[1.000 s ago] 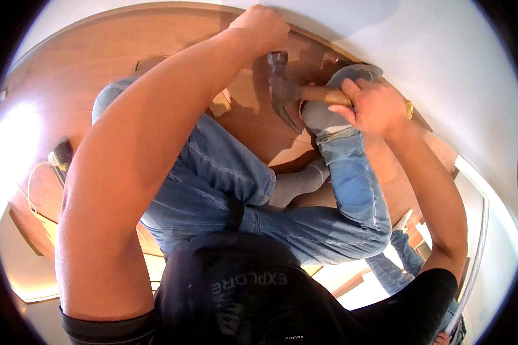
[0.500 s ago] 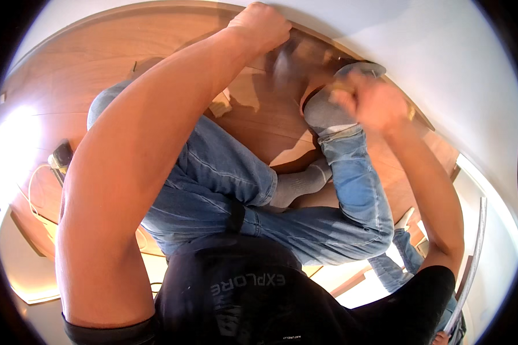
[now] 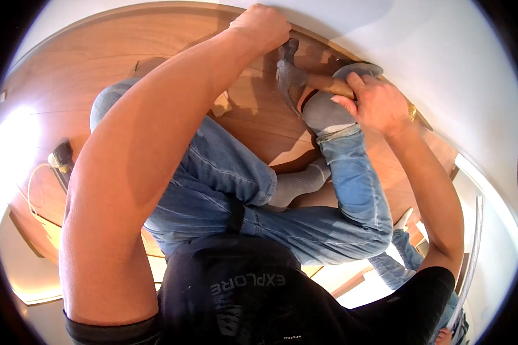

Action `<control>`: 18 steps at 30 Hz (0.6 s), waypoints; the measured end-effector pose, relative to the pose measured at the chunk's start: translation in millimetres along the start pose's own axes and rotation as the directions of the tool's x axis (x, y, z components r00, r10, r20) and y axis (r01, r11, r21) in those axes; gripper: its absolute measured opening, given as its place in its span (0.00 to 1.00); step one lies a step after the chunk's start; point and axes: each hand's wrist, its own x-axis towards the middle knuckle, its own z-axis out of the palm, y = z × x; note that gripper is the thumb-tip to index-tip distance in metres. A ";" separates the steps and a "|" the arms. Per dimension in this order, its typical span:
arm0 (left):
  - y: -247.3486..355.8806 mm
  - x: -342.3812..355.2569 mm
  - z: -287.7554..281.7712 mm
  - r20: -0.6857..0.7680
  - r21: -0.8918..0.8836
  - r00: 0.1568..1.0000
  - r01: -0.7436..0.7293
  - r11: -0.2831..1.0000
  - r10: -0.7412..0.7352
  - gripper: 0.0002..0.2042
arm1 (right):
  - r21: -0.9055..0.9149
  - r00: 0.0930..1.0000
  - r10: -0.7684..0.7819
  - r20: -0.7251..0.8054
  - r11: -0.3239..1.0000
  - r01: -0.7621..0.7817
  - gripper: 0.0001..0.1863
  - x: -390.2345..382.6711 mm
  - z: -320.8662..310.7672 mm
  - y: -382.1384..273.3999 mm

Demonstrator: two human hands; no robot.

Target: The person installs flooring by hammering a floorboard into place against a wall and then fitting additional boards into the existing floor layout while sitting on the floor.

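At the far edge of a wood-toned floor (image 3: 126,40), near the white wall (image 3: 437,52), a curled left hand (image 3: 262,27) hides its fingertips; whether it grips anything cannot be told. Just beside it hangs the head of a claw hammer (image 3: 295,76), its handle clamped in the right hand (image 3: 381,106) near a grey-socked foot (image 3: 328,115). A stray swing could strike the knuckles; a loosened grip could drop the claw onto the foot.

The right hand (image 3: 383,106) grips a wooden-handled claw hammer (image 3: 306,79), its head just beside the curled left hand (image 3: 262,27), near the baseboard (image 3: 323,41) between wooden floor (image 3: 109,52) and white wall (image 3: 443,63).
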 end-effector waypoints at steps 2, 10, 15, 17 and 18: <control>-1.5 -2.6 -5.8 0.008 -0.009 1.000 -0.011 1.000 0.011 0.07 | 0.001 1.000 -0.022 -0.004 1.000 0.022 0.29 1.5 -1.9 0.1; -0.9 -4.1 -9.9 0.020 -0.037 1.000 -0.001 0.999 0.002 0.08 | -0.007 0.998 0.047 0.028 0.999 -0.047 0.31 5.3 -1.2 -0.1; -0.6 -0.1 -4.6 0.037 -0.114 0.999 0.023 0.993 -0.019 0.08 | 0.040 0.983 0.092 0.158 0.994 -0.100 0.32 4.5 -9.9 -2.2; -1.7 -0.7 -4.3 0.009 -0.127 1.000 0.022 0.992 -0.021 0.08 | 0.040 0.963 0.096 0.251 0.993 -0.109 0.34 3.4 -16.9 -6.7; -1.5 -2.1 -3.7 0.010 -0.120 1.000 0.021 0.993 -0.020 0.08 | 0.019 0.952 0.095 0.289 0.994 -0.105 0.34 0.9 -19.1 -11.3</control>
